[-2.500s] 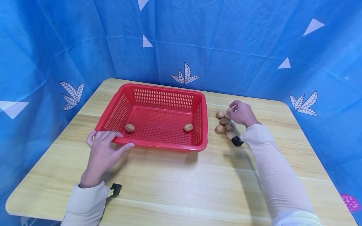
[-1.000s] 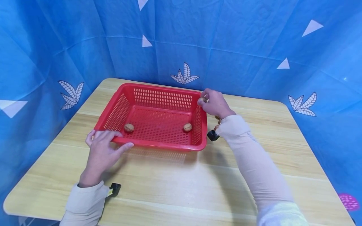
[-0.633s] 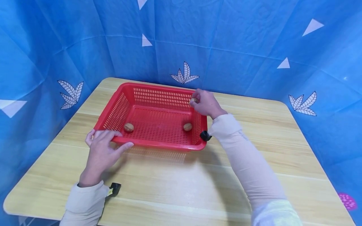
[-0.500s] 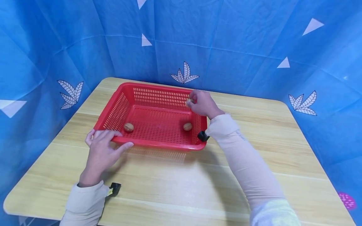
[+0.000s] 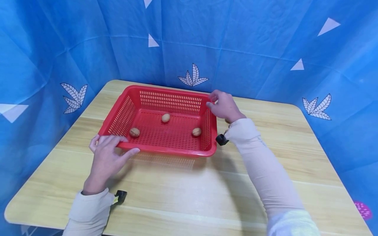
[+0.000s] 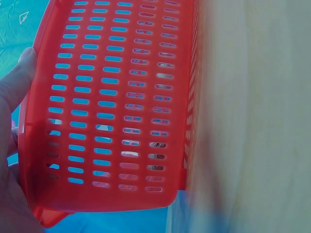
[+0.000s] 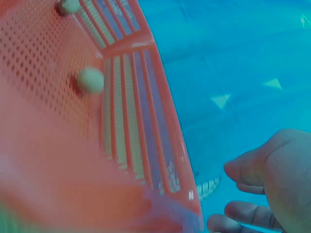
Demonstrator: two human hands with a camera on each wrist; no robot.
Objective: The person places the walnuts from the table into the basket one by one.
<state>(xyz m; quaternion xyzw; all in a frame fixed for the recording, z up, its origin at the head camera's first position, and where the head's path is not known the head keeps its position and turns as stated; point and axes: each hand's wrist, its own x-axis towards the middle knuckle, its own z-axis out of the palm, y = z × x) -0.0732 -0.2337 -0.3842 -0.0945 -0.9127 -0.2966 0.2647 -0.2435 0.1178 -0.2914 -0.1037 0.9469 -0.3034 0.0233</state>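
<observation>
A red plastic basket with slotted walls stands on the table. My left hand grips its near left corner, fingers over the rim and thumb along the front edge. Three walnuts lie apart on the basket floor: one at the near left, a pale walnut toward the back, and another walnut at the right. Over the basket's right rim hovers my right hand, its fingers loosely bent with nothing between them. In the right wrist view, the fingers of the right hand are apart and hold nothing.
Right of the basket, the right wrist and sleeve mostly hide the walnuts on the wooden table. A blue patterned curtain closes off the back and sides. Each wrist carries a small black camera.
My right hand carried a walnut from the pile over the basket's right side and let it go. That walnut now lies near the back; the hand has drawn back right. The left hand stayed.
</observation>
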